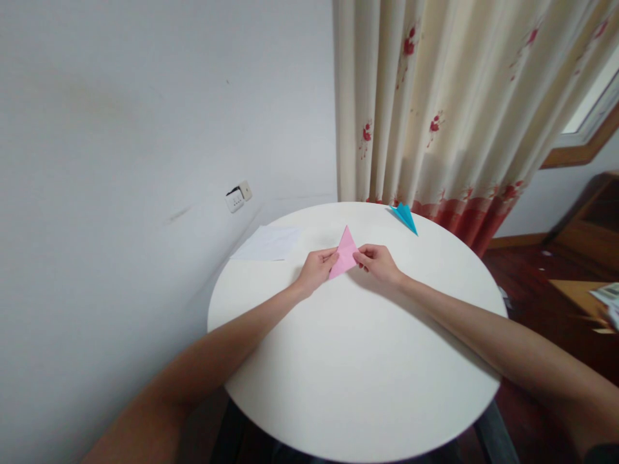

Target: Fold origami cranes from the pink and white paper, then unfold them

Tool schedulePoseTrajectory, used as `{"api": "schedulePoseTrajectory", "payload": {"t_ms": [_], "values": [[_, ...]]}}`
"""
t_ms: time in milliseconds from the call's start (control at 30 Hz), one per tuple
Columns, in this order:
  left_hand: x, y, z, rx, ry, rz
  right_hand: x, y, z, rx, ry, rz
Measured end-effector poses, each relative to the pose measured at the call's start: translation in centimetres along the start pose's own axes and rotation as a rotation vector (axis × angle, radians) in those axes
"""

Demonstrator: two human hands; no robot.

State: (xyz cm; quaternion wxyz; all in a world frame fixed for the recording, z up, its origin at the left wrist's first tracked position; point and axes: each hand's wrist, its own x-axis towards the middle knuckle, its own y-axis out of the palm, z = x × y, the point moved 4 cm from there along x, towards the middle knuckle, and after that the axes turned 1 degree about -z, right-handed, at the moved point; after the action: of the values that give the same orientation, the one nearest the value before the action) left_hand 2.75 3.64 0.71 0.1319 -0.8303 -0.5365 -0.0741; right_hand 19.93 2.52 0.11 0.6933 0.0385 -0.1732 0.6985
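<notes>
A pink paper (345, 252) folded into a triangle lies on the round white table (358, 361), its tip pointing away from me. My left hand (316, 269) pinches its left edge with the fingertips. My right hand (380, 261) pinches its right edge. Both forearms stretch across the tabletop toward it.
A blue folded paper piece (405, 216) rests at the table's far edge by the flowered curtain (449, 109). A white sheet (268, 243) lies at the far left edge near the wall, below a wall socket (238, 196). Wooden furniture (587, 225) and dark floor are to the right.
</notes>
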Motion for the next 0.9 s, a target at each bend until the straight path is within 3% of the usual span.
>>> {"api": "schedulePoseTrajectory", "payload": {"t_ms": [200, 333, 600, 900], "values": [[-0.4, 0.4, 0.2, -0.02, -0.076, 0.07, 0.1, -0.6, -0.5, 0.089, 0.052, -0.077], [-0.5, 0.7, -0.2, 0.011, -0.008, 0.064, 0.1, -0.7, -0.5, 0.12, 0.079, -0.092], [-0.4, 0.6, -0.2, 0.105, 0.035, 0.066, 0.0, -0.3, 0.0, 0.156, 0.064, -0.034], [0.1, -0.3, -0.6, 0.166, 0.048, -0.034, -0.4, 0.3, 0.0, 0.111, 0.114, 0.076]]}}
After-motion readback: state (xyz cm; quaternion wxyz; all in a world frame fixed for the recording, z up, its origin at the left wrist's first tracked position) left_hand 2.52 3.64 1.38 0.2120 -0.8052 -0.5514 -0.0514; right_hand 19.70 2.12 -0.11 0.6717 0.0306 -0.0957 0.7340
